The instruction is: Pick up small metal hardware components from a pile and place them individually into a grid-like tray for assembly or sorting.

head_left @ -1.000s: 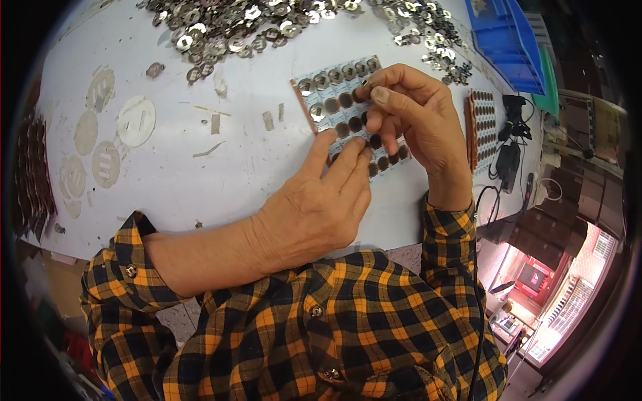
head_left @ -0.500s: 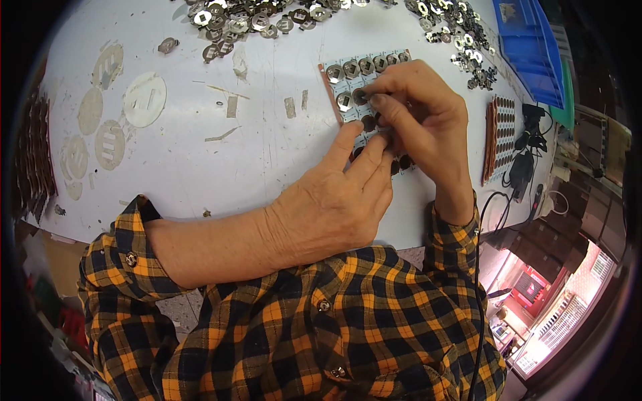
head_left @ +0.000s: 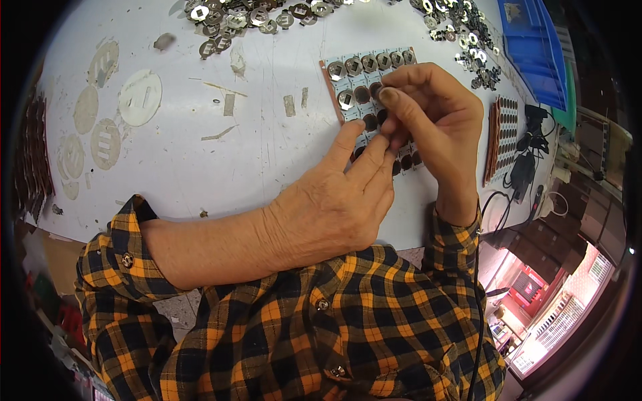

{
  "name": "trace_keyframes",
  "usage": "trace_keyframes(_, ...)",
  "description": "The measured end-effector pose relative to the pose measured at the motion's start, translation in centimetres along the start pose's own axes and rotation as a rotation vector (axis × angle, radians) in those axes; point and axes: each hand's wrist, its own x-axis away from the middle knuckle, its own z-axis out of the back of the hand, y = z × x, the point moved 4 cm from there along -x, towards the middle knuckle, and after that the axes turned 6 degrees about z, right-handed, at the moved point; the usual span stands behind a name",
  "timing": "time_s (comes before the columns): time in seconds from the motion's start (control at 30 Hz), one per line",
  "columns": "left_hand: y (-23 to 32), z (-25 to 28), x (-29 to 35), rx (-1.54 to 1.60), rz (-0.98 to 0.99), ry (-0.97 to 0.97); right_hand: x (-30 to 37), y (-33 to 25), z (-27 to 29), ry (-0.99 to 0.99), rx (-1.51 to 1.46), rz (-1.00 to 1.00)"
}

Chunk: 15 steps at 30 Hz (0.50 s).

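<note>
A light-blue circuit board panel [head_left: 341, 85] with a brown edge lies at the middle right of the table. Its far row carries round metal clips [head_left: 352, 66] with diamond-shaped holes; one more clip [head_left: 346, 99] starts the second row. Plain dark discs [head_left: 362, 95] show elsewhere on the panel. My left hand [head_left: 334, 200] lies over the near part, fingers stretched and fingertips on the panel. Above the second row, my right hand [head_left: 435, 120] is closed, thumb and forefinger together beside a dark disc [head_left: 376, 88]. Anything between those fingertips is hidden.
Loose metal clips [head_left: 271, 17] lie heaped at the far edge, and smaller parts [head_left: 476, 57] at the far right beside a blue bin [head_left: 531, 50]. Stacked panels [head_left: 501, 137] and black cables [head_left: 525, 157] are on the right. More stacked boards [head_left: 37, 154] stand far left.
My right thumb and forefinger have shifted one place to the right along the second row, uncovering a dark disc. My left hand stays on the panel.
</note>
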Motion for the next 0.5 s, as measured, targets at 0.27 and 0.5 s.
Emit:
trace_keyframes(0.27, -0.19, 0.16, -0.23, 0.011, -0.007, 0.000, -0.25, 0.75, -0.60, -0.025, -0.134, -0.014)
trace_keyframes(0.5, -0.02, -0.09, -0.14, 0.019, 0.001, 0.043, 0.01, 0.72, -0.91, -0.005, -0.052, 0.084)
